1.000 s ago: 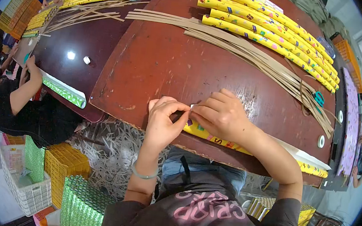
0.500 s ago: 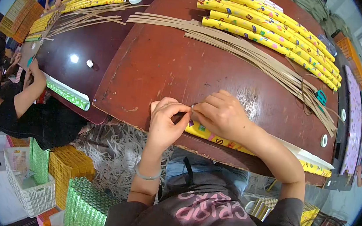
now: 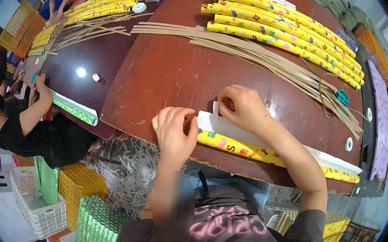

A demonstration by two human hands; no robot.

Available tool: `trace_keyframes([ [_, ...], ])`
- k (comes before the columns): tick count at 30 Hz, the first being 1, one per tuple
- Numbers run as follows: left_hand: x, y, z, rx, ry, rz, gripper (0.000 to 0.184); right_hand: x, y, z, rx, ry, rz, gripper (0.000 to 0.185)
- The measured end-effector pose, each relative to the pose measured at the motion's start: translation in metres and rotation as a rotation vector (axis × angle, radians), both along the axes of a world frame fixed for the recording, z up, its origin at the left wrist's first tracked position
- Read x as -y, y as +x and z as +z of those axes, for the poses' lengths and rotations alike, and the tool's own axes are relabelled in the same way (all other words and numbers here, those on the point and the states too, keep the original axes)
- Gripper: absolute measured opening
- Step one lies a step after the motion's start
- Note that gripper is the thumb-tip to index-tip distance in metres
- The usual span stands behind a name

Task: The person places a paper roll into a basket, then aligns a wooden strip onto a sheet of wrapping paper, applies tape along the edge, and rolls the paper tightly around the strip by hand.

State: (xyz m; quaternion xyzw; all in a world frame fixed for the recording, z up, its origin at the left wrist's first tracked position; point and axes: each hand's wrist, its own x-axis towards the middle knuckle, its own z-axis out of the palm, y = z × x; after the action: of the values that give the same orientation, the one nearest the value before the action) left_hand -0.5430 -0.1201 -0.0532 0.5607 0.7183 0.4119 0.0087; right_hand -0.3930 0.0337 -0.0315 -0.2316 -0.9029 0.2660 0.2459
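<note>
My right hand is closed in a pinch above the roll and grips a short white strip of tape. At the left end of the roll, my left hand is curled with thumb and index tips close together; whatever lies between them is too small to make out. Along the table's near edge lies a yellow patterned roll of wrapping paper. Its white-backed flap stands open along the upper side, partly hidden by my right forearm.
Several finished yellow rolls lie at the back, with brown paper strips before them. Teal scissors and a tape roll are at the right. A co-worker sits left beside a green roll.
My right hand has moved up and away from my left hand, lifting the white strip. The white flap at the roll's left end now shows. My left hand has shifted slightly left.
</note>
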Motion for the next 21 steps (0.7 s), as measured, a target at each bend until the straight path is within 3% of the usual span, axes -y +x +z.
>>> trace_keyframes([
  [2,0.005,0.016,0.006,-0.295,0.164,-0.006,0.026,-0.003,0.001,-0.002,0.018,-0.026,-0.007,0.011],
  [5,0.008,0.050,0.026,-0.211,0.020,-0.489,0.036,-0.005,-0.001,-0.009,0.024,-0.072,-0.017,0.012],
  [10,0.003,0.058,0.004,-0.349,-0.013,-0.531,0.039,-0.041,0.037,-0.005,0.077,-0.048,-0.070,0.015],
  [12,0.003,0.058,0.006,-0.382,0.003,-0.517,0.040,-0.064,0.093,0.022,0.179,-0.214,-0.225,0.020],
  [14,0.003,0.058,0.008,-0.387,0.002,-0.528,0.040,-0.091,0.172,0.039,0.199,-0.392,-0.443,0.018],
  [15,0.002,0.058,0.008,-0.394,-0.001,-0.517,0.040,-0.091,0.213,0.064,0.203,-0.560,-0.708,0.020],
  [16,0.003,0.058,0.007,-0.394,-0.017,-0.520,0.041,-0.121,0.284,0.046,0.118,-0.411,-0.654,0.022],
  [17,0.004,0.058,0.002,-0.400,-0.013,-0.506,0.044,-0.120,0.340,0.062,0.088,-0.451,-0.837,0.023],
  [18,0.004,0.058,0.001,-0.400,-0.024,-0.507,0.044,-0.127,0.410,0.054,-0.163,-0.455,-0.898,0.024],
  [19,0.005,0.059,0.004,-0.401,-0.035,-0.508,0.044,-0.135,0.496,0.076,-0.071,-0.665,-0.886,0.022],
  [21,0.005,0.061,0.006,-0.346,-0.095,-0.491,0.039,-0.117,0.665,0.093,0.017,-0.291,-0.829,0.024],
])
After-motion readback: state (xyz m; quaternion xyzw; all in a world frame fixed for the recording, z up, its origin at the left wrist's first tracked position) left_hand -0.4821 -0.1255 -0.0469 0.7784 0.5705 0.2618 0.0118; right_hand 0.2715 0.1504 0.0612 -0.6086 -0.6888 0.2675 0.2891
